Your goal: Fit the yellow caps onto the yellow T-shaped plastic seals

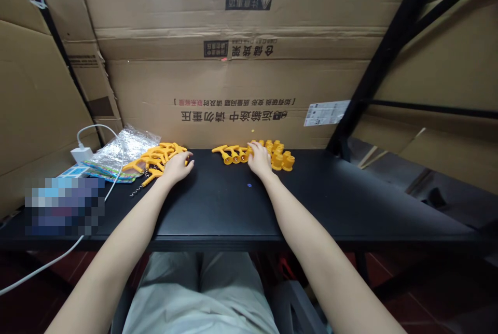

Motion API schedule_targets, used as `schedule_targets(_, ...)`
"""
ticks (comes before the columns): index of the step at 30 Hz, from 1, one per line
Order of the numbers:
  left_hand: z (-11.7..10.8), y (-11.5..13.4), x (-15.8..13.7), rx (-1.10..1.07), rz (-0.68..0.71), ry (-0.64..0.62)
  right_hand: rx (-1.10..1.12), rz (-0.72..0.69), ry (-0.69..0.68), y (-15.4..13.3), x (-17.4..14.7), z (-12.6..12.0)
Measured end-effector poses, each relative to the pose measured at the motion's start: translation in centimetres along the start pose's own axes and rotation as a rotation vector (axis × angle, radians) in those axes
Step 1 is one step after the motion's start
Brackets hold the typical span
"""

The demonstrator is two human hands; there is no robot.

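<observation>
Head view: from the seat, the left hand (177, 169) rests at eleven o'clock against yellow corkscrews (158, 156), the right hand (259, 156) at one among yellow cups (288, 162); I can't tell whether either grips. Likely a pick-up step, calling for one corkscrew teased free.

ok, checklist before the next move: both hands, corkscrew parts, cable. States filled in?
1. Left hand at the T-handled corkscrews: ok.
2. Left grip closed on one: cannot tell, fingers partly hidden.
3. Right hand at the bell-shaped sleeves: ok.
4. Right grip closed on a part: cannot tell.
5. T-handled corkscrews laid out singly: not ok, heaped.
6. White cable clear of left hand: ok.
</observation>
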State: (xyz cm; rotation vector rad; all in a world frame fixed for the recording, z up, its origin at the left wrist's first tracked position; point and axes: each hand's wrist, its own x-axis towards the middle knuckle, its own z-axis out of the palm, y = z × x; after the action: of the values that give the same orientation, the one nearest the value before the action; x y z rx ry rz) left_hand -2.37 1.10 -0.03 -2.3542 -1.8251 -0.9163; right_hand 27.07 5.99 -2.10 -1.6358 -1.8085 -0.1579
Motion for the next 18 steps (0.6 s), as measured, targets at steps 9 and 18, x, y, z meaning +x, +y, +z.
schedule_targets(9,0.1,-0.2,0.1,0.025,0.021,-0.008,-0.197,0.057,-0.16,-0.5,0.0,-0.7)
schedule_targets(18,-0.1,-0.2,0.1,0.034,0.038,0.011,-0.336,0.102,-0.152,-1.8,0.0,-2.4)
